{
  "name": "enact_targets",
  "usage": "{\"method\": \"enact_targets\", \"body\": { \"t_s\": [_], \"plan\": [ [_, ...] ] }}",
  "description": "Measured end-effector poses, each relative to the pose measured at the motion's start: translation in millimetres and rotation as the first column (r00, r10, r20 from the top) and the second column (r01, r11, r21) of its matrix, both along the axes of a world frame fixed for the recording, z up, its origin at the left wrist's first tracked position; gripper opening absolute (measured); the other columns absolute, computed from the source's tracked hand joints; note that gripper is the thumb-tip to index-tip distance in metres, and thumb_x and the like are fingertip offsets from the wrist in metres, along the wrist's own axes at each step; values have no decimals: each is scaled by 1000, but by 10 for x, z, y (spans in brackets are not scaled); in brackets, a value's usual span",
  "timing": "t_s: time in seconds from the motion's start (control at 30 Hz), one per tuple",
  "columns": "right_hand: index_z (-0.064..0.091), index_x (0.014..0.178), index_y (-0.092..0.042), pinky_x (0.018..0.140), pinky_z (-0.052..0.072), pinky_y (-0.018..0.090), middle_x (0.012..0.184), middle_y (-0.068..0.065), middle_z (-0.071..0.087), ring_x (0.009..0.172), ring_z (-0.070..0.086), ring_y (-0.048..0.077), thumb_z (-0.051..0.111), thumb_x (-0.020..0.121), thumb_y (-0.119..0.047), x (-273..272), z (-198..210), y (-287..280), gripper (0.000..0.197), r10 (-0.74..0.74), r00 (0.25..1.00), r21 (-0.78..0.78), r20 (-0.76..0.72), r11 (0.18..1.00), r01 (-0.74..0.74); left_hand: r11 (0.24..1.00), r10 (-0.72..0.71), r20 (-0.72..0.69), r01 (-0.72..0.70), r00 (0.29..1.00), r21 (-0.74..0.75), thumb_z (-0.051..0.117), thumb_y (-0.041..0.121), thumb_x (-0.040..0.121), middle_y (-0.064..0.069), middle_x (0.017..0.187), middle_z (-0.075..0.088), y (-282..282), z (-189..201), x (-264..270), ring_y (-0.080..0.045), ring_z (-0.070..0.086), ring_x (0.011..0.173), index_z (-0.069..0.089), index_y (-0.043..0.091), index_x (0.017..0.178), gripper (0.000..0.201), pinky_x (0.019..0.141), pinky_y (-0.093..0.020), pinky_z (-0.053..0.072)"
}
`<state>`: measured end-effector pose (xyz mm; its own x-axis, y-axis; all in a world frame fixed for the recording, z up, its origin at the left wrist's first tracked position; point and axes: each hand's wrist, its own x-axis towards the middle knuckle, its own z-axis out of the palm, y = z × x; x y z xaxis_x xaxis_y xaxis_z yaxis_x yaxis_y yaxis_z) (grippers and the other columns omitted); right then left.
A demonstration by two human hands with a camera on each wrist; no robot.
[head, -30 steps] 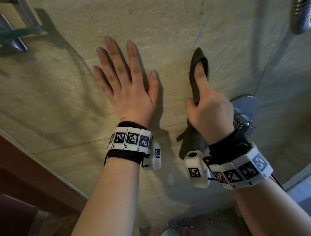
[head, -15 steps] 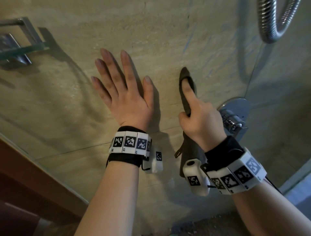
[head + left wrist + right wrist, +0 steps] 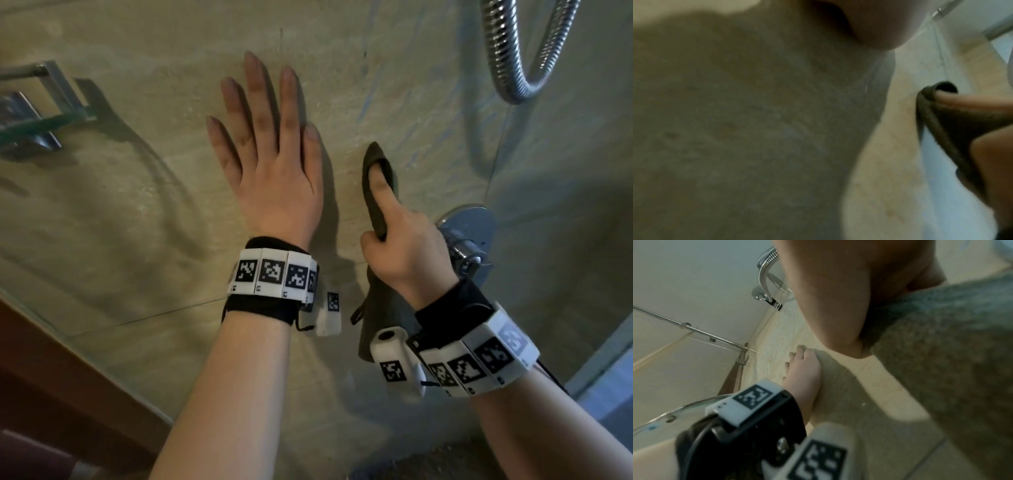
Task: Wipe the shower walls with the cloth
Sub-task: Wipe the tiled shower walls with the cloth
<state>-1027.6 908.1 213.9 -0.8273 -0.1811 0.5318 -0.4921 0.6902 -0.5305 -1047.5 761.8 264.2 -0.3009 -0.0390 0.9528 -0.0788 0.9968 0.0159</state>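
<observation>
Dark olive terry cloth held bunched in right hand, index finger pressing it on beige stone-tile shower wall beside chrome valve. Left hand laid flat, fingers spread, bracing. Firm overlapping strokes advised; valve best avoided.

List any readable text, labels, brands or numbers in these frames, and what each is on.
No readable words, brands or numbers.
Left wristband: black-and-white square marker codes only; the tiny marks under them are too small to read.
Right wristband: the same marker codes; small print too blurred to read.
Cloth, shower wall, hose, mixer plate: no text visible.
</observation>
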Motion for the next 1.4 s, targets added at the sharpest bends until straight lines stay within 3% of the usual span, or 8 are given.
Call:
{"method": "enact_targets", "body": {
  "t_s": [0.17,0.43,0.57,0.67,0.8,1.07,1.2,1.4],
  "plan": [
    [25,151,-19,50,47,37,67,0,48,54,51,28,53,79,-15,-67,-108,35,78,-38,993,-38,-108,999,34,999,28,18,-28,999,-20,30,36,103,-18,154,31,-19,-45,-49,-39,24,142,30,14,151,53,116,-52,7],
    [2,153,-30,54,46,35,62,-6,43,56,49,19,53,85,-13,-81,-171,0,87,-115,993,-6,15,993,115,998,49,-20,-50,999,-45,30,37,102,-18,153,34,-42,-63,-86,-36,20,140,33,14,149,53,117,-48,3],
    [5,152,-35,57,41,31,72,-7,45,64,50,19,52,88,-17,-64,-192,5,82,-78,996,58,34,995,76,997,56,-17,-56,998,-49,27,38,102,-19,153,34,-40,-70,-79,-36,18,140,32,13,149,54,116,-48,2],
    [7,152,-35,62,50,36,81,0,52,69,55,23,49,88,-16,-98,-200,73,79,-142,988,48,58,989,140,997,57,-19,-57,998,-45,29,37,102,-20,152,34,-37,-72,-83,-38,21,140,31,13,150,53,116,-49,3],
    [-6,145,-40,59,53,44,70,3,55,62,56,27,48,83,-13,-85,-227,84,87,-203,975,-29,90,978,206,997,57,-26,-58,998,-43,31,37,102,-19,152,34,-31,-77,-91,-38,24,140,32,13,149,53,116,-49,4],
    [-5,152,-31,55,44,33,66,-8,43,57,48,14,51,87,-18,-30,-159,-37,87,-95,988,17,122,995,94,996,55,-13,-56,998,-66,32,38,101,-21,150,36,-49,-138,-84,-36,18,138,34,12,148,54,116,-49,5],
    [4,153,-31,58,48,37,73,3,49,64,51,26,50,85,-15,-68,-115,49,83,-182,979,37,88,983,179,997,50,-3,-50,999,-63,31,39,102,-21,151,35,-54,-150,-86,-36,16,138,31,13,148,54,116,-50,4],
    [-7,153,-18,58,46,36,60,-5,37,59,48,25,49,85,-13,-54,-88,41,88,-283,951,24,124,959,282,997,40,-16,-41,999,-63,30,39,102,-20,151,35,-57,-162,-98,-36,18,139,26,15,148,53,117,-50,6]
  ]
}}
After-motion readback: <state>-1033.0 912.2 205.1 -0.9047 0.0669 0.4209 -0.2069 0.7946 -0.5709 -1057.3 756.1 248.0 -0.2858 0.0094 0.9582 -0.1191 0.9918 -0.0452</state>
